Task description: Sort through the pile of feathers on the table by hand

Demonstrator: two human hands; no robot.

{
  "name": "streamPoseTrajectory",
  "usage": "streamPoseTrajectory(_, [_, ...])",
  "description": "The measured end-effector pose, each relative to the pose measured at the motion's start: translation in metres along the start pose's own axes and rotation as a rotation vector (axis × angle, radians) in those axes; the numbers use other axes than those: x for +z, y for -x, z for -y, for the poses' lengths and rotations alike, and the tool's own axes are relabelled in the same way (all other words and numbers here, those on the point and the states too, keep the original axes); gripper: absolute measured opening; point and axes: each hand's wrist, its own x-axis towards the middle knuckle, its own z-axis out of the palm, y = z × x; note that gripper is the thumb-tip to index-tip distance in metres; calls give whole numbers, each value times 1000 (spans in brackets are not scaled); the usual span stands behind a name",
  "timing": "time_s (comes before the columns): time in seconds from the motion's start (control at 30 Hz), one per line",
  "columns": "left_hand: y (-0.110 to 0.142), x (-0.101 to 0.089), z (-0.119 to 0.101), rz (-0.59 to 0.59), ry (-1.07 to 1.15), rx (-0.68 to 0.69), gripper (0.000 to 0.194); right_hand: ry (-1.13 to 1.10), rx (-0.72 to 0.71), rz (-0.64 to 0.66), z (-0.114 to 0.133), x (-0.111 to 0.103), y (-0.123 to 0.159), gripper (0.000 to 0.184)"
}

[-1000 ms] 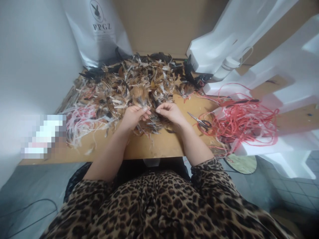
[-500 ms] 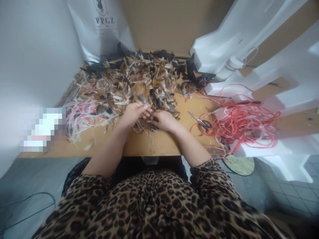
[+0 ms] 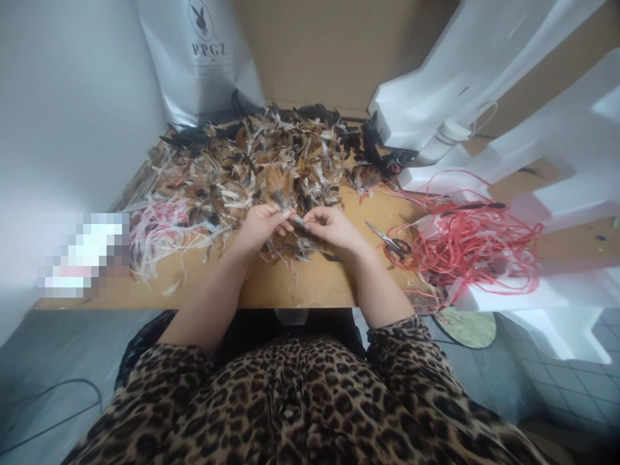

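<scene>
My left hand [image 3: 265, 226] pinches a small bunch of brown feathers [image 3: 279, 188] by its pale lower end, with the fluffy tips pointing away from me. Close beside it, my right hand [image 3: 330, 226] is closed, thumb and forefinger pressed on a small greyish feather [image 3: 299, 221]. The two sets of fingertips are almost touching. Beyond both hands spreads a large heap of brown, white and black feathers [image 3: 232, 161]. More loose feathers lie under my hands near the table's front edge.
Scissors [image 3: 390, 239] with dark handles lie right of my hands on the wooden table [image 3: 320, 284]. Further right is a tangle of red strings [image 3: 477, 245] among white foam pieces [image 3: 440, 97]. White and pink strips [image 3: 157, 236] lie at left. A white bag [image 3: 213, 77] stands behind.
My right hand dipped down toward the feathers at the table's front, then came back up beside my left with a small feather. My left hand kept its grip on the bunch.
</scene>
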Motion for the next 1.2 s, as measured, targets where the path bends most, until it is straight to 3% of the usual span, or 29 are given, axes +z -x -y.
streamPoseTrajectory(0.1, [1,0,1,6,-45,5,38,92,-73,-62,0,-2,-3,22])
streamPoseTrajectory(0.23, [2,-1,2,64,-101,19,36,260,-225,-160,1,-5,-4,15])
streamPoseTrajectory(0.47, [5,4,-2,114,-139,-30,28,497,-332,-192,4,-4,-1,12])
streamPoseTrajectory(0.7, [8,7,-9,138,-151,-110,20,444,-383,-250,3,-6,-2,10])
streamPoseTrajectory(1.2, [8,9,-7,214,-117,-134,26,299,-334,-221,1,-2,-5,11])
